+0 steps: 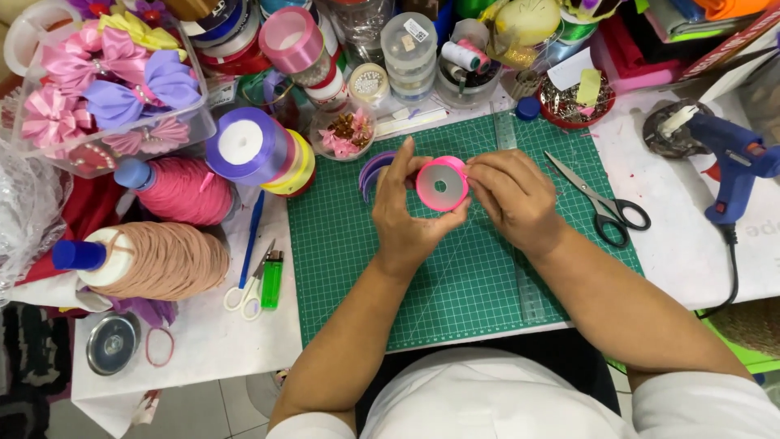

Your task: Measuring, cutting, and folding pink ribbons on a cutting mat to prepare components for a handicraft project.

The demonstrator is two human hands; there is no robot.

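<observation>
My left hand (404, 213) grips a bright pink ribbon spool (442, 184) from its left side, holding it upright above the green cutting mat (455, 276). My right hand (515, 197) touches the spool's right edge with curled fingertips, pinching at the rim. A curl of purple ribbon (372, 170) lies on the mat just behind my left hand, partly hidden by it.
Black-handled scissors (605, 203) lie right of the mat, a blue glue gun (735, 162) beyond them. A purple ribbon roll (248, 146), thread cones (175, 191), a green lighter (271, 279), small white scissors (248, 289) and a tub of ribbon bows (114, 89) crowd the left. A clear ruler (528, 293) lies on the mat.
</observation>
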